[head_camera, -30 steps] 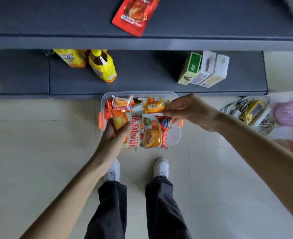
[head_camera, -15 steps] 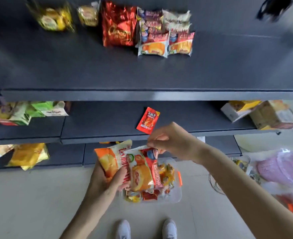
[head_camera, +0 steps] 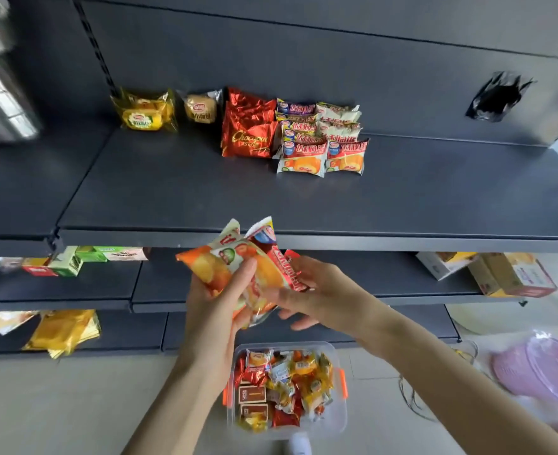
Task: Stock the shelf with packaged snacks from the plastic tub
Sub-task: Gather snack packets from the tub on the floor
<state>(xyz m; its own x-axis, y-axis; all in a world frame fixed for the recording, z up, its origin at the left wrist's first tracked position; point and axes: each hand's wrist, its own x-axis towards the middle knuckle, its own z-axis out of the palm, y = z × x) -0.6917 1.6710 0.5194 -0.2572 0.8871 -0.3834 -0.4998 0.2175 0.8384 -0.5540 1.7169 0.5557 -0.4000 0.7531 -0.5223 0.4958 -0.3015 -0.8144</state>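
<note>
**Orange snack packs held up in front of the dark shelf**

Orange and white snack packs [head_camera: 238, 261] sit in a bunch in the person's left hand [head_camera: 210, 300]. The fingers curl round the bunch and the thumb presses on the front. The bunch is up in the air, just below the front edge of the dark grey shelf [head_camera: 189, 192].

The right hand [head_camera: 320, 297] is beside the bunch. Its fingers are loose and mostly straight, and they rest on the red side of one pack. It does not grip anything.

Down on the floor, under the hands, is the plastic tub [head_camera: 339, 421]. It is clear, with orange clips on its sides, and holds many little snacks.

Some snacks already lie at the back of the shelf. A yellow pack [head_camera: 144, 113] and a small bun pack [head_camera: 200, 108] are on the left. Shiny red bags [head_camera: 248, 133] come next. Touching them on the right are two rows of cake packs [head_camera: 323, 149], like the ones in the left hand.

One shelf down, green cartons [head_camera: 74, 261] are on the left and cardboard boxes [head_camera: 510, 274] on the right. A purple lid [head_camera: 543, 369] lies on the floor at the far right.
</note>
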